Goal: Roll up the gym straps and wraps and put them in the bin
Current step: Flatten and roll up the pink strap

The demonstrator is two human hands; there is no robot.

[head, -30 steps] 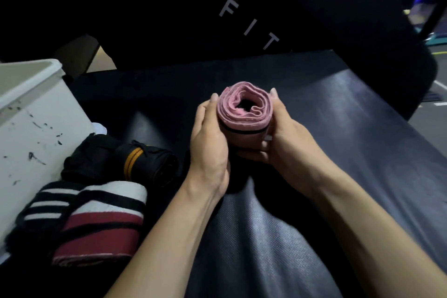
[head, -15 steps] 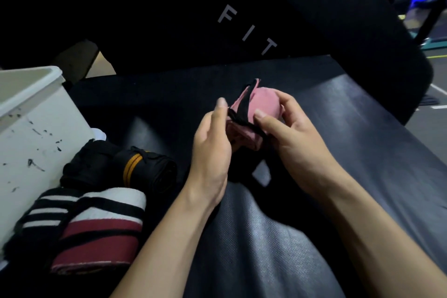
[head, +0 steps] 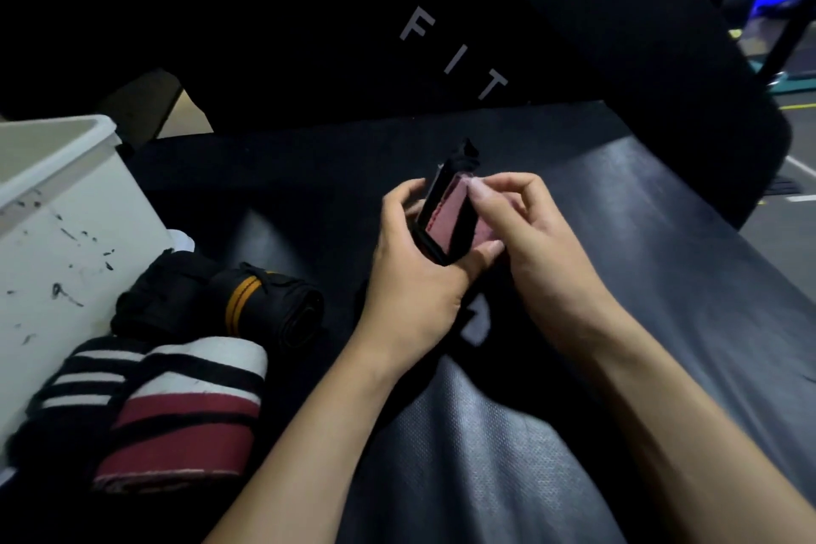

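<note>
Head: 2 hands (head: 468,261), 1 pink wrap (head: 448,221).

Letters on the pad in front of me

I read the pale capitals "F I T" running slantwise down the dark upright backrest pad (head: 455,53) behind my bench (head: 662,278); whatever follows them is hidden, and I can read no other writing.

Bare forearms; no sleeves, both hands (head: 415,278) ungloved.

Dim, glare on padding, possibly soft edges.
</note>
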